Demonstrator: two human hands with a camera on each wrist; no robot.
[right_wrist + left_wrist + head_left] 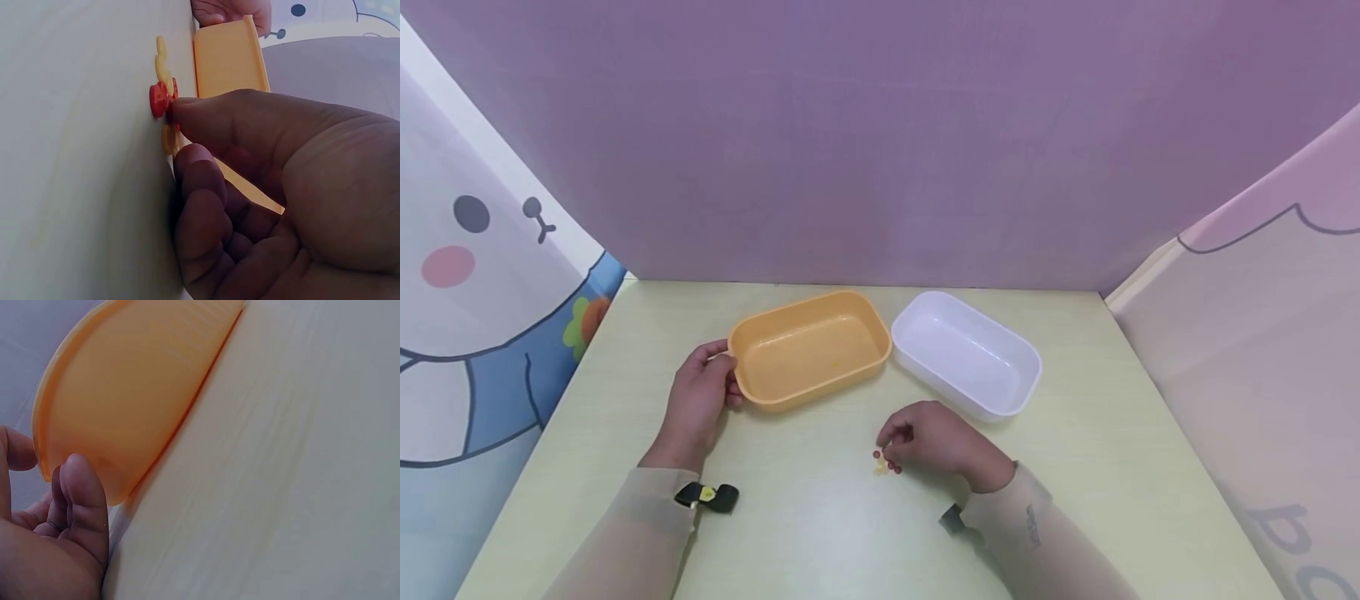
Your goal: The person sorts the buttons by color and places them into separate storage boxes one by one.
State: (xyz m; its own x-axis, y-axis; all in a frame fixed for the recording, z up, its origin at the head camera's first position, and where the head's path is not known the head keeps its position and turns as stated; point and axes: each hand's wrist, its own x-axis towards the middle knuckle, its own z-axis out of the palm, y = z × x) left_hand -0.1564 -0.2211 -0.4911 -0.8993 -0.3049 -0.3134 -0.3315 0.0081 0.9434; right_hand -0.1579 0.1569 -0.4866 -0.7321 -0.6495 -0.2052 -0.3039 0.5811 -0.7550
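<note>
near the middle of the pale table, small red pieces and yellow pieces lie bunched together. the right hand is at their three o'clock, thumb and fingers curled in close by them; whether one piece is pinched, i cannot tell. the orange tray sits at eleven o'clock from the pieces, and the left hand is clamped on its nine o'clock end, fingers about the rim. the white tray stands at one o'clock, just beside the orange one, and a purple backdrop rises at twelve.
</note>
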